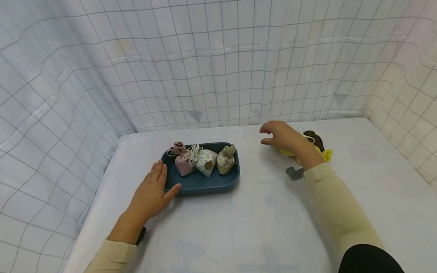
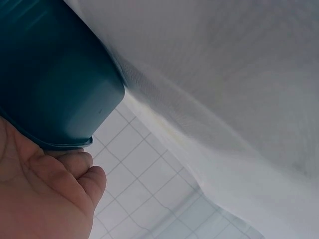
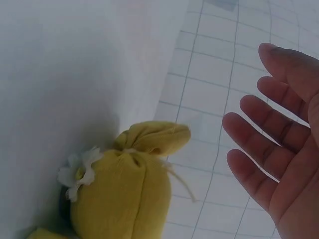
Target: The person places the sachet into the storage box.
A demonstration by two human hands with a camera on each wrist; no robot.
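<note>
Left hand [image 1: 151,195] lies flat on the table [image 1: 258,221], fingers straight, thumb touching the tray's [image 1: 201,184] near left corner. Right hand [image 1: 283,136] hovers above the yellow pouch [image 3: 122,199], fingers spread and loosely bent, holding nothing. A dark pouch [image 1: 313,139] lies just behind the yellow one. Tray holds three pouches in a row: pink [image 1: 183,160], white [image 1: 204,160], olive [image 1: 225,159]. Table covered in white cloth; grid-patterned sheets [image 1: 222,58] hang behind and on both sides.
</note>
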